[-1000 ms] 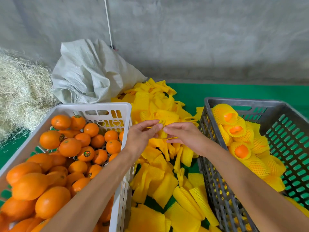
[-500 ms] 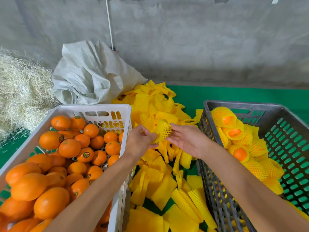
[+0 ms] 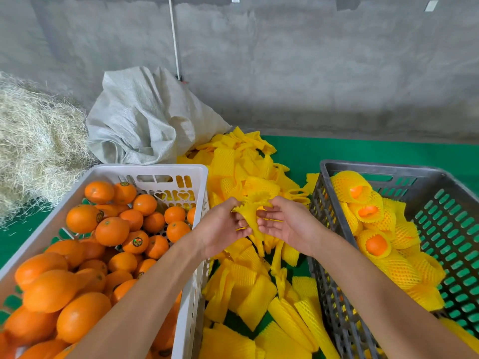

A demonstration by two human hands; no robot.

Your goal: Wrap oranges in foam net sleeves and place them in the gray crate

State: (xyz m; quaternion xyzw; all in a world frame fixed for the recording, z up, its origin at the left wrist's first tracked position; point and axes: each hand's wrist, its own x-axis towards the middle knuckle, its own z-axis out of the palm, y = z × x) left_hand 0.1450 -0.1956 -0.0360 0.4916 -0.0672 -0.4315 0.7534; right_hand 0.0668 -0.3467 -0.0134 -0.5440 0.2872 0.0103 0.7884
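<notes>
Both hands lowered; fingers partly hide sleeve.

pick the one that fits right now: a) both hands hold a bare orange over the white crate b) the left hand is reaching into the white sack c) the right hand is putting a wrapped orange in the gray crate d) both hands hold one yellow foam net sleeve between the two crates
d: the left hand and right hand both pinch one yellow foam net sleeve above the sleeve pile, between the white crate and the gray crate; neither hand holds an orange.
</notes>
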